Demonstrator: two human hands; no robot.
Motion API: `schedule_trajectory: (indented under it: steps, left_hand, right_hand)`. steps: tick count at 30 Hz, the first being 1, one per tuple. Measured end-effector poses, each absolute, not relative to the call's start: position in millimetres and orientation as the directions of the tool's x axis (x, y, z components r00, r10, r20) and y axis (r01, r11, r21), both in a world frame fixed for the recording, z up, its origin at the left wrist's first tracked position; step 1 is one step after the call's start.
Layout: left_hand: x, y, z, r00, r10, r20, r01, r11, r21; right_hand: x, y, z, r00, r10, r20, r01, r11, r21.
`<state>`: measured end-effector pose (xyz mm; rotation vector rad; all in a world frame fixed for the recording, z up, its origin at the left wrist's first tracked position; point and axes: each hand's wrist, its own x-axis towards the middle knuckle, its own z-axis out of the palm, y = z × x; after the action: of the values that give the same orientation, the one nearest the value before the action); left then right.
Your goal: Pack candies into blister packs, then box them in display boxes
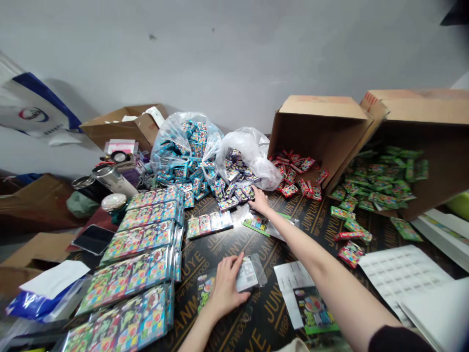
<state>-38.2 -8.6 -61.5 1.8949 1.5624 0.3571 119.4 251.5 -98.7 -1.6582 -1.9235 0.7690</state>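
Note:
My left hand [229, 283] rests on a clear plastic packet [247, 274] with a white, barcoded back, its thumb and fingers apart. A printed dark-and-green card [205, 288] shows partly from beneath that hand. Farther forward, my right hand [259, 201] has its thumb and fingers around the end of a short row of small purple boxes [240, 196], in front of a purple heap. Beneath my right wrist lies a green printed card [258, 223] in clear plastic. To its left sits a row of small boxes [210, 224] in mixed colours.
Stacked clear-wrapped packs [124, 313] line the left side. Bags of blue boxes [183, 151] and purple boxes stand at the back. Tipped cartons hold red boxes [293, 164] and green boxes [388, 181]. Label sheets [406, 278], a phone [93, 239] and a tumbler [113, 180] lie around.

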Motion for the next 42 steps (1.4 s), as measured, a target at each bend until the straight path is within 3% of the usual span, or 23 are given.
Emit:
schedule_trajectory:
  steps: [5,8,10,13,23,26,28,30,33,39,42]
  left_hand:
    - [-42.9,-2.0,-48.6,0.131,0.978,-0.16,0.638,0.04,0.769]
    - [-40.7,13.0,-30.7,-0.09,0.961,-0.26,0.26,0.274,0.926]
    - [-36.8,23.5,-20.5,-0.058,0.884,-0.463,-0.079,0.459,0.885]
    - [-28.0,31.3,-13.9,0.146,0.759,-0.634,-0.213,0.65,0.729]
    - [-9.0,13.4,-20.4,0.057,0.795,-0.604,-0.123,0.606,0.786]
    - [-20.4,7.9,-23.5,0.001,0.928,-0.372,0.315,0.353,0.881]
    - [-30.6,3.3,-28.5,0.103,0.975,-0.195,0.663,0.079,0.745]
    - [-38.3,-1.7,-34.6,0.234,0.957,-0.171,0.812,-0.096,0.575]
    - [-42.1,-7.8,-40.7,0.285,0.94,-0.187,0.861,-0.166,0.481]
    - [-38.8,-8.2,-35.4,0.347,0.929,-0.127,0.793,-0.219,0.568]
    - [-38.5,-4.8,-35.2,0.323,0.942,-0.09,0.781,-0.212,0.587]
  right_hand:
    - [126.6,238.7,-80.4,-0.225,0.974,0.04,0.624,0.175,-0.761]
    - [136.9,197.6,-56.4,-0.51,0.857,0.076,0.392,0.311,-0.866]
    - [145.3,163.1,-38.1,-0.732,0.67,0.119,0.168,0.348,-0.922]
    - [159.7,118.9,-15.5,-0.852,0.51,0.115,0.067,0.325,-0.943]
    - [179.3,53.8,-24.9,-0.559,0.819,0.127,0.335,0.363,-0.869]
    - [185.2,50.0,-35.9,-0.49,0.859,0.148,0.43,0.386,-0.816]
    - [192.2,50.8,-44.2,-0.494,0.858,0.137,0.491,0.406,-0.771]
    - [198.6,51.5,-51.4,-0.528,0.841,0.119,0.529,0.435,-0.729]
    - [202.7,49.6,-56.5,-0.598,0.797,0.086,0.52,0.466,-0.716]
    - [199.2,46.0,-55.1,-0.709,0.702,0.066,0.301,0.386,-0.872]
    - [197.8,43.7,-55.3,-0.655,0.752,0.078,0.315,0.366,-0.876]
